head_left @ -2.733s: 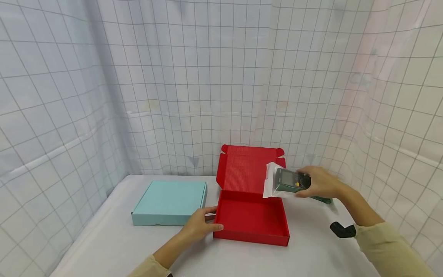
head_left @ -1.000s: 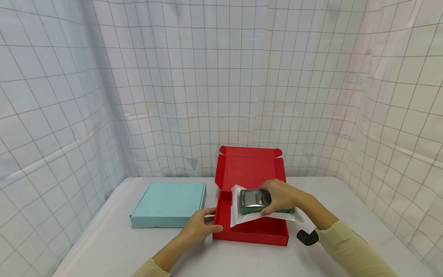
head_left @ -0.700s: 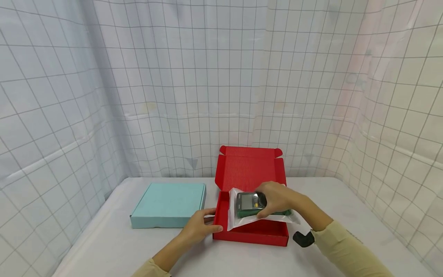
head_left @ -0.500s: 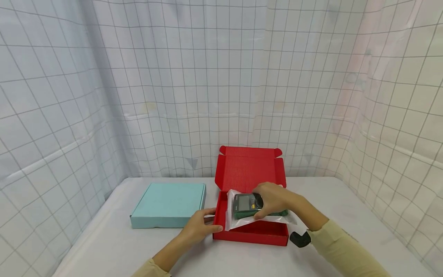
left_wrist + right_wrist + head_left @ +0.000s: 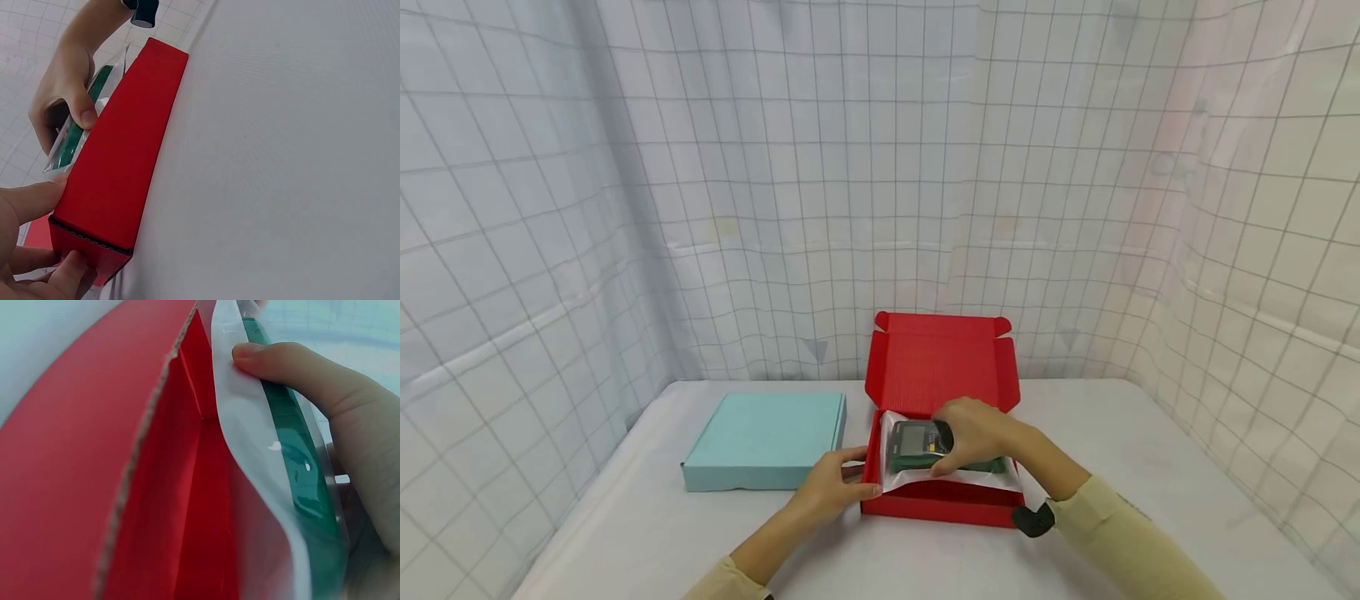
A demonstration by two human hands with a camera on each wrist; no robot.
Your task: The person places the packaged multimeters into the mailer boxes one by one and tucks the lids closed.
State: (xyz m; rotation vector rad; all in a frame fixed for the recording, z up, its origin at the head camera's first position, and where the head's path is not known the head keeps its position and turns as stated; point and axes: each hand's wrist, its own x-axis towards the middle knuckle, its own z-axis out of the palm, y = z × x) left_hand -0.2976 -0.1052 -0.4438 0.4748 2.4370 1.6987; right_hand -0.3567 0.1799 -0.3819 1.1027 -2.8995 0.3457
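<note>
My right hand (image 5: 973, 432) grips a bagged multimeter (image 5: 912, 439), its thumb on the near side and fingers over the far side. The meter has a grey screen, a dark face and a green case; its clear and white plastic bag (image 5: 250, 412) spreads past it. It sits at the opening of a red cardboard box (image 5: 942, 510), whose lid (image 5: 942, 362) stands open behind. In the right wrist view the box's inside shows beside the bag. My left hand (image 5: 831, 487) holds the box's left wall, thumb at the top edge (image 5: 37, 199) and fingers against the side (image 5: 65, 275).
A closed light blue box (image 5: 767, 437) lies to the left of the red one. Both stand on a white-covered table (image 5: 1120, 450). A white gridded curtain (image 5: 850, 192) hangs behind and on both sides.
My right hand has carried the bagged multimeter leftward and down from the right of the red box to its opening. The left hand has stayed at the box's left wall.
</note>
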